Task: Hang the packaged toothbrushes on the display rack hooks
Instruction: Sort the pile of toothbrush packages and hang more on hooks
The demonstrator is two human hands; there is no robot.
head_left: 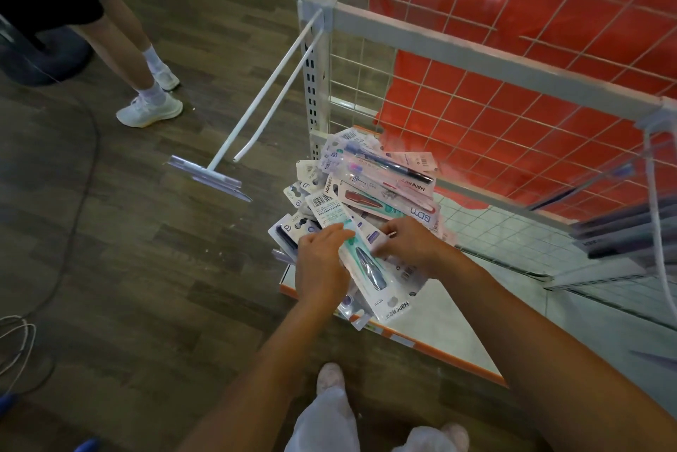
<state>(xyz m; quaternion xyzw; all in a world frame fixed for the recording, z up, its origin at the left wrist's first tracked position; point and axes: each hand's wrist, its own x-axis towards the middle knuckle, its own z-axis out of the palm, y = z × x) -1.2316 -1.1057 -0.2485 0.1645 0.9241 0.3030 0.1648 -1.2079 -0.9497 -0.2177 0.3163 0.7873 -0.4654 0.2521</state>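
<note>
Because the packaged toothbrushes [370, 195], a loose heap of clear blister cards with white and pink backing, lie piled on the near left corner of the rack's white base shelf with an orange edge [443, 308], both hands work low, right at the shelf lip. The left hand [322, 261] lies on the near side of the heap with its fingers laid fairly flat against a long teal-and-white toothbrush pack [366, 268]; whether the thumb curls under it I cannot tell. The right hand [410, 242] has its fingers bent down onto the cards just beside that pack, seemingly pinching or parting them, though the grip itself is hidden. My reading is that one pack is being singled out from the tangle so its hang hole can be freed.

The white double-wire display hook with a clear price-tag holder at its tip [263, 99] juts out left and near from the rack's white slotted upright [311, 59], and it carries nothing. Its open end stands above the wood-pattern floor [146, 231], well apart from the heap, with open room around it for sliding a pack on. The white wire grid panel over a red backing [494, 114] closes off the far side. A bystander's legs in white trainers [150, 99] stand far left, beyond the hook tip.
</note>
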